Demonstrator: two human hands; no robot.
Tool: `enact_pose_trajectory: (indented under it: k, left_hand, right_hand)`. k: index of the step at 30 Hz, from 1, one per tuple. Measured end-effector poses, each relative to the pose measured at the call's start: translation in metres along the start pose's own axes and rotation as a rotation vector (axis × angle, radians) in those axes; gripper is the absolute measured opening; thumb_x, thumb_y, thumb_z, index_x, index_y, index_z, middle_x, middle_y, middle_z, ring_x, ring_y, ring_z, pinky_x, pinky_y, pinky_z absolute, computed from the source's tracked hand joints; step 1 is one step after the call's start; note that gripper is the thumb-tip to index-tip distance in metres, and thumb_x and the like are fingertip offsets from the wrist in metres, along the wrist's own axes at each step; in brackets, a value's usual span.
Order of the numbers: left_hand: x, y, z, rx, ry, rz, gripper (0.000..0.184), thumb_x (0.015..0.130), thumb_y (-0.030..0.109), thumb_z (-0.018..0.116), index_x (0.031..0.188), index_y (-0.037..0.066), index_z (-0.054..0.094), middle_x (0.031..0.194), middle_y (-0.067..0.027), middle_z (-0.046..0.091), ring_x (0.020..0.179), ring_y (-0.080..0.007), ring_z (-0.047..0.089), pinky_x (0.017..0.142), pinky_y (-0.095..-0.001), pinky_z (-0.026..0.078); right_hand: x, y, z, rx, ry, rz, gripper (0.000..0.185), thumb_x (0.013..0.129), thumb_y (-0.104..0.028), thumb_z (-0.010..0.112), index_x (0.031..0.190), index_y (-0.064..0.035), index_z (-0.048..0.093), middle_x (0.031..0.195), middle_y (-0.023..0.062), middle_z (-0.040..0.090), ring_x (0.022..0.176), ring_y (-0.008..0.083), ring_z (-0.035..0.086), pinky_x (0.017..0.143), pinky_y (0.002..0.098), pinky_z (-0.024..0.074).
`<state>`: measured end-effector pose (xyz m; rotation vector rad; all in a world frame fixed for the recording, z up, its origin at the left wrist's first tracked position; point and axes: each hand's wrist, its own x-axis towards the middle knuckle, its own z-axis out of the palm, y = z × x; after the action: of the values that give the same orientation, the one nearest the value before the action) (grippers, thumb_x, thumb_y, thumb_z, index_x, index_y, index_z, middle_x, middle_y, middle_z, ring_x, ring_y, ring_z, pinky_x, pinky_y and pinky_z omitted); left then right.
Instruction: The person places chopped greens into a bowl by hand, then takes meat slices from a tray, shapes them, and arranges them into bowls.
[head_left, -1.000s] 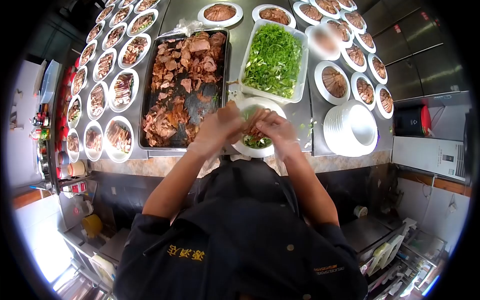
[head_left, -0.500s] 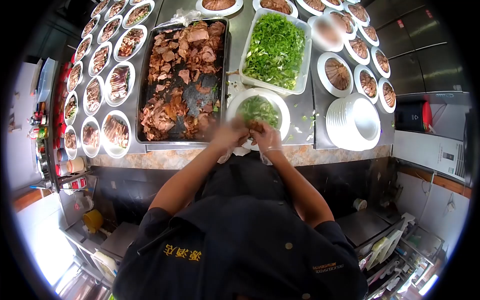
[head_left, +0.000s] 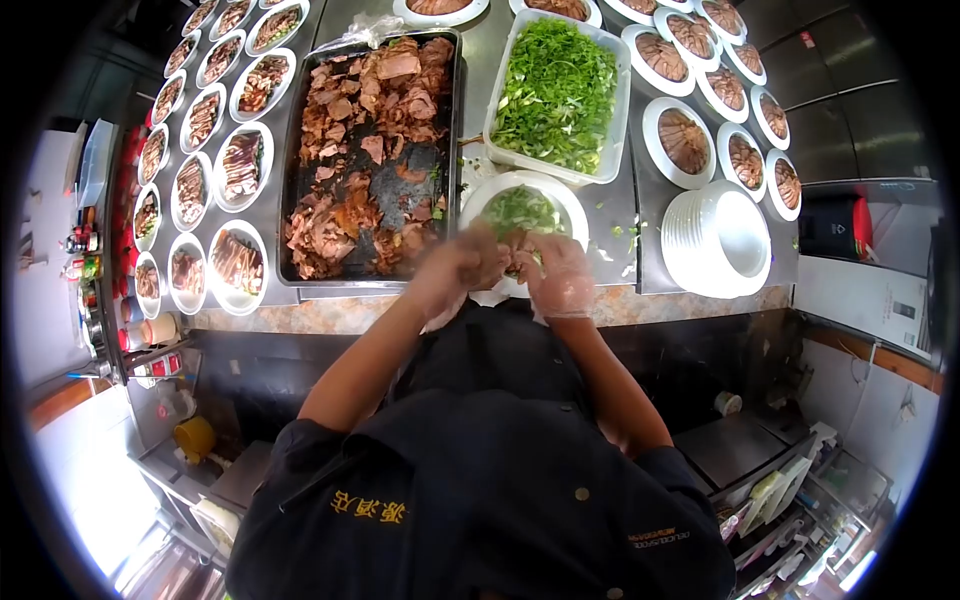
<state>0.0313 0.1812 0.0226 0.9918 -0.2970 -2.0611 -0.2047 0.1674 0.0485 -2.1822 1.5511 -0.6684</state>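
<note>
My left hand [head_left: 452,275], in a clear plastic glove and partly smeared by motion, is closed at the near edge of a white plate [head_left: 574,215]. Beside it, my right hand [head_left: 560,277], also gloved, is closed with its fingertips against the left one. Between the fingers of both hands are brown pieces of cooked meat [head_left: 516,243]; their exact number is hidden. Chopped green onions [head_left: 520,208] lie on the plate, just beyond the hands. To the left, a dark tray [head_left: 452,130] holds heaps of sliced and broken cooked meat [head_left: 335,235].
A clear plastic tub [head_left: 622,130] of chopped greens stands behind the plate. Stacked white plates [head_left: 715,240] are at the right. Plates of arranged meat slices [head_left: 683,140] fill the right side, and several bowls of sliced meat [head_left: 240,168] stand in rows at the left.
My right hand has shifted slightly right and turned, showing more of its back. My left hand stays close beside it, still blurred. The whole view has shifted slightly.
</note>
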Motion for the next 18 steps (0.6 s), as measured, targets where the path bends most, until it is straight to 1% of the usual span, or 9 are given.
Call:
enact_pose_trajectory:
  k: [5, 6, 8, 10, 11, 12, 14, 16, 18]
  left_hand:
    - [-0.013, 0.018, 0.025, 0.163, 0.075, 0.045, 0.056, 0.095, 0.001, 0.064, 0.150, 0.000, 0.058, 0.139, -0.0116, 0.068, 0.118, -0.0250, 0.069, 0.099, -0.0417, 0.058]
    - [-0.008, 0.015, 0.014, 0.657, 0.014, 0.225, 0.051, 0.096, 0.002, 0.064, 0.147, 0.001, 0.060, 0.139, -0.0093, 0.068, 0.116, -0.0227, 0.069, 0.095, -0.0399, 0.058]
    - [0.002, 0.006, -0.001, 1.149, -0.048, 0.405, 0.047, 0.098, 0.003, 0.064, 0.145, 0.002, 0.063, 0.139, -0.0069, 0.069, 0.114, -0.0203, 0.069, 0.091, -0.0381, 0.058]
    - [0.005, 0.005, -0.001, 1.112, -0.022, 0.413, 0.040, 0.101, 0.007, 0.065, 0.141, 0.002, 0.065, 0.134, -0.0042, 0.069, 0.110, -0.0154, 0.067, 0.085, -0.0331, 0.055]
    - [0.006, 0.004, -0.001, 1.099, -0.014, 0.417, 0.038, 0.101, 0.008, 0.065, 0.139, 0.003, 0.066, 0.132, -0.0033, 0.069, 0.109, -0.0138, 0.067, 0.083, -0.0314, 0.055]
    - [-0.001, 0.012, 0.016, 0.775, 0.046, 0.288, 0.037, 0.102, 0.010, 0.066, 0.138, 0.003, 0.067, 0.130, -0.0027, 0.069, 0.107, -0.0119, 0.065, 0.082, -0.0291, 0.053]
    - [-0.010, 0.022, 0.042, 0.451, 0.102, 0.161, 0.036, 0.103, 0.013, 0.067, 0.137, 0.003, 0.067, 0.127, -0.0021, 0.069, 0.104, -0.0101, 0.064, 0.081, -0.0267, 0.052]
    - [-0.012, 0.025, 0.056, 0.304, 0.100, 0.217, 0.040, 0.102, 0.014, 0.068, 0.140, 0.002, 0.065, 0.125, -0.0023, 0.070, 0.098, -0.0097, 0.062, 0.080, -0.0253, 0.050]
    - [-0.008, 0.030, 0.054, 0.345, 0.067, 0.184, 0.040, 0.103, 0.013, 0.067, 0.142, 0.002, 0.063, 0.123, -0.0029, 0.071, 0.095, -0.0096, 0.062, 0.078, -0.0247, 0.049]
  right_hand:
    - [0.016, -0.032, -0.007, 0.309, -0.005, -0.007, 0.047, 0.085, -0.019, 0.085, 0.130, -0.0120, 0.072, 0.123, 0.0135, 0.069, 0.108, 0.0378, 0.070, 0.093, 0.0480, 0.0587]
    - [0.017, -0.030, -0.003, 0.339, -0.022, 0.029, 0.048, 0.085, -0.018, 0.086, 0.131, -0.0119, 0.072, 0.122, 0.0138, 0.069, 0.106, 0.0378, 0.070, 0.093, 0.0478, 0.0587]
    - [0.018, -0.034, -0.004, 0.372, -0.041, 0.064, 0.049, 0.084, -0.017, 0.086, 0.131, -0.0118, 0.071, 0.120, 0.0141, 0.069, 0.104, 0.0378, 0.070, 0.092, 0.0476, 0.0587]
    - [0.021, -0.044, -0.012, 0.540, -0.071, 0.218, 0.048, 0.084, -0.014, 0.086, 0.129, -0.0127, 0.071, 0.118, 0.0152, 0.068, 0.106, 0.0375, 0.069, 0.092, 0.0467, 0.0582]
    - [0.021, -0.043, -0.008, 0.540, -0.070, 0.216, 0.048, 0.084, -0.014, 0.086, 0.129, -0.0127, 0.071, 0.118, 0.0152, 0.068, 0.106, 0.0375, 0.069, 0.092, 0.0467, 0.0582]
    - [0.022, -0.039, -0.002, 0.520, -0.025, 0.158, 0.047, 0.085, -0.013, 0.086, 0.129, -0.0124, 0.071, 0.118, 0.0154, 0.067, 0.106, 0.0371, 0.069, 0.093, 0.0463, 0.0585]
    - [0.024, -0.036, -0.002, 0.500, 0.021, 0.098, 0.047, 0.085, -0.013, 0.085, 0.129, -0.0121, 0.070, 0.118, 0.0155, 0.066, 0.107, 0.0368, 0.069, 0.093, 0.0459, 0.0587]
    - [0.027, -0.033, -0.009, 0.529, -0.097, 0.148, 0.046, 0.085, -0.012, 0.085, 0.128, -0.0112, 0.070, 0.119, 0.0157, 0.065, 0.108, 0.0372, 0.068, 0.094, 0.0473, 0.0585]
    - [0.031, -0.025, -0.004, 0.482, -0.051, 0.082, 0.045, 0.084, -0.012, 0.084, 0.127, -0.0109, 0.070, 0.119, 0.0152, 0.064, 0.105, 0.0363, 0.069, 0.092, 0.0468, 0.0595]
